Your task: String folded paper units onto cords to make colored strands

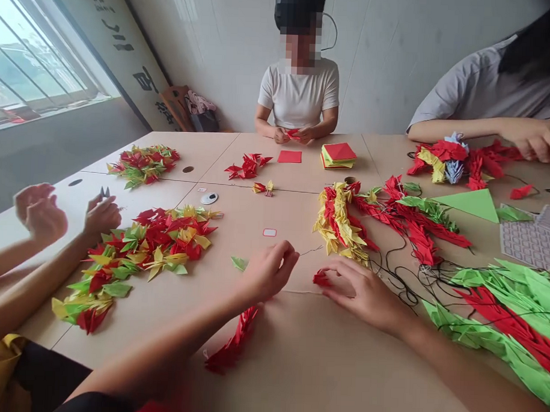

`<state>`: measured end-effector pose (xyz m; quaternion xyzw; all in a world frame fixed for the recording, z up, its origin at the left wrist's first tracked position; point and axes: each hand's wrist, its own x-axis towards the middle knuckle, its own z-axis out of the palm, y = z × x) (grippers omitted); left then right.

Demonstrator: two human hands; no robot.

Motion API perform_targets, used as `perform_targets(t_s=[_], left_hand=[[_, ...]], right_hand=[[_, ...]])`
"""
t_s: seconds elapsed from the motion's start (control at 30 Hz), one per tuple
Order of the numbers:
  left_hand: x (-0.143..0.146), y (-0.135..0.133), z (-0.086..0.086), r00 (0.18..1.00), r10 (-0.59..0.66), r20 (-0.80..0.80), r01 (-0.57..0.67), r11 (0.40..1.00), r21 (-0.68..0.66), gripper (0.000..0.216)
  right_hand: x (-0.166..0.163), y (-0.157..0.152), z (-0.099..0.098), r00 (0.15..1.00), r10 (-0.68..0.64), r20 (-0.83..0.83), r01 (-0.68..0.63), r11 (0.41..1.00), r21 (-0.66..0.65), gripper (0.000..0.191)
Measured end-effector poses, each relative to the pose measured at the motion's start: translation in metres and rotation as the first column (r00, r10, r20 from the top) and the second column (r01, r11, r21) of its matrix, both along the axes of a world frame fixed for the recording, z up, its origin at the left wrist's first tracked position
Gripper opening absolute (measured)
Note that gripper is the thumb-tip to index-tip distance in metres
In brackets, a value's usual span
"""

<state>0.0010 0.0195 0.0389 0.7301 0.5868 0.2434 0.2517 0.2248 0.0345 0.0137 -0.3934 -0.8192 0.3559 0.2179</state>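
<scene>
My left hand (269,271) hovers just above the table, fingers pinched together on a thin thread (310,252) that runs off to the right. A strand of red folded paper pieces (232,347) hangs below my left wrist. My right hand (361,291) lies on the table with fingers pressing a small red folded paper piece (320,279) at its fingertips. A small green folded piece (239,263) lies left of my left hand.
Heaps of red, yellow and green folded pieces (133,255) lie at left, strung garlands (342,223) and black cords (403,276) at right. A stack of square paper (339,155) sits far off. A person in white (299,92) folds opposite; other people's hands (44,216) work at left and right.
</scene>
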Motion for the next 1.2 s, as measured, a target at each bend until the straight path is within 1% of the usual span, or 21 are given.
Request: perform_targets(t_s=[0.03,0.07,0.13,0.17,0.2,0.27,0.4,0.43,0.5,0.57,0.63,0.67,0.7,0.73,0.77,0.83,0.9,0.97,1.07,1.13,1.2], left_hand=[[0.004,0.0,-0.001,0.999,-0.003,0.053,0.004,1.0,-0.02,0.025],[0.008,-0.001,-0.002,0.996,-0.013,0.092,0.016,0.999,-0.039,0.025],[0.014,-0.007,0.0,0.993,-0.082,0.088,0.086,0.995,-0.048,0.024],[0.016,-0.01,0.001,0.991,-0.125,0.05,0.127,0.991,-0.037,0.022],[0.017,-0.013,0.002,0.987,-0.163,0.008,0.163,0.986,-0.021,0.022],[0.019,-0.016,0.003,0.977,-0.207,-0.053,0.208,0.978,0.002,0.022],[0.013,-0.01,0.004,0.966,-0.252,-0.065,0.252,0.968,-0.001,0.021],[0.01,-0.007,0.004,0.964,-0.258,-0.068,0.259,0.966,0.001,0.021],[0.003,-0.001,0.005,0.962,-0.255,-0.094,0.256,0.967,0.002,0.02],[-0.003,0.005,0.005,0.96,-0.249,-0.129,0.25,0.968,-0.008,0.018],[-0.008,0.01,0.004,0.95,-0.276,-0.145,0.275,0.961,-0.024,0.021],[-0.008,0.013,0.003,0.943,-0.299,-0.145,0.297,0.954,-0.031,0.022],[-0.007,0.016,0.002,0.935,-0.326,-0.141,0.324,0.945,-0.037,0.023],[-0.005,0.019,0.001,0.923,-0.36,-0.137,0.357,0.933,-0.047,0.023],[-0.002,0.022,0.0,0.908,-0.396,-0.134,0.392,0.918,-0.056,0.024],[0.007,0.026,-0.002,0.87,-0.469,-0.15,0.463,0.883,-0.073,0.027],[0.016,0.029,-0.005,0.84,-0.502,-0.203,0.498,0.864,-0.077,0.024],[0.024,0.031,-0.009,0.826,-0.5,-0.262,0.497,0.864,-0.082,0.019],[0.026,0.031,-0.013,0.836,-0.46,-0.299,0.457,0.886,-0.084,0.014],[0.02,0.032,-0.012,0.868,-0.417,-0.27,0.414,0.908,-0.071,0.013],[0.011,0.031,-0.008,0.908,-0.372,-0.194,0.37,0.928,-0.051,0.014]], right_hand=[[0.0,0.001,-0.001,0.997,-0.03,-0.066,0.024,0.995,-0.096,0.033],[-0.001,0.002,-0.001,0.986,-0.062,-0.154,0.027,0.975,-0.22,0.038],[-0.003,0.003,-0.003,0.922,-0.144,-0.36,-0.029,0.9,-0.436,0.047],[-0.003,0.003,-0.004,0.879,-0.178,-0.442,-0.07,0.869,-0.489,0.048],[-0.004,0.002,-0.005,0.846,-0.195,-0.497,-0.1,0.856,-0.507,0.043],[-0.004,0.001,-0.005,0.818,-0.194,-0.542,-0.118,0.865,-0.488,0.033],[0.002,0.001,0.006,0.822,-0.152,-0.549,-0.125,0.893,-0.433,0.028],[0.006,0.003,0.011,0.821,-0.133,-0.555,-0.118,0.911,-0.394,0.028],[0.013,0.007,0.024,0.821,-0.104,-0.562,-0.056,0.964,-0.261,0.027],[0.024,0.013,0.037,0.822,-0.126,-0.555,0.077,0.991,-0.111,0.03],[0.035,0.02,0.047,0.86,-0.193,-0.473,0.194,0.98,-0.048,0.035],[0.041,0.023,0.05,0.901,-0.208,-0.382,0.205,0.978,-0.049,0.036],[0.045,0.024,0.051,0.949,-0.186,-0.256,0.175,0.982,-0.066,0.037],[0.049,0.025,0.051,0.987,-0.125,-0.098,0.116,0.989,-0.095,0.036],[0.051,0.025,0.049,0.997,-0.033,0.07,0.042,0.991,-0.126,0.033],[0.051,0.022,0.042,0.929,0.133,0.344,-0.085,0.985,-0.15,0.023],[0.047,0.019,0.035,0.847,0.172,0.502,-0.136,0.985,-0.108,0.013],[0.043,0.018,0.029,0.808,0.145,0.571,-0.14,0.989,-0.054,0.006],[0.04,0.019,0.023,0.797,0.141,0.587,-0.163,0.987,-0.016,0.01],[0.041,0.02,0.02,0.794,0.159,0.587,-0.199,0.98,0.004,0.017],[0.041,0.02,0.017,0.774,0.159,0.613,-0.219,0.975,0.023,0.02]])
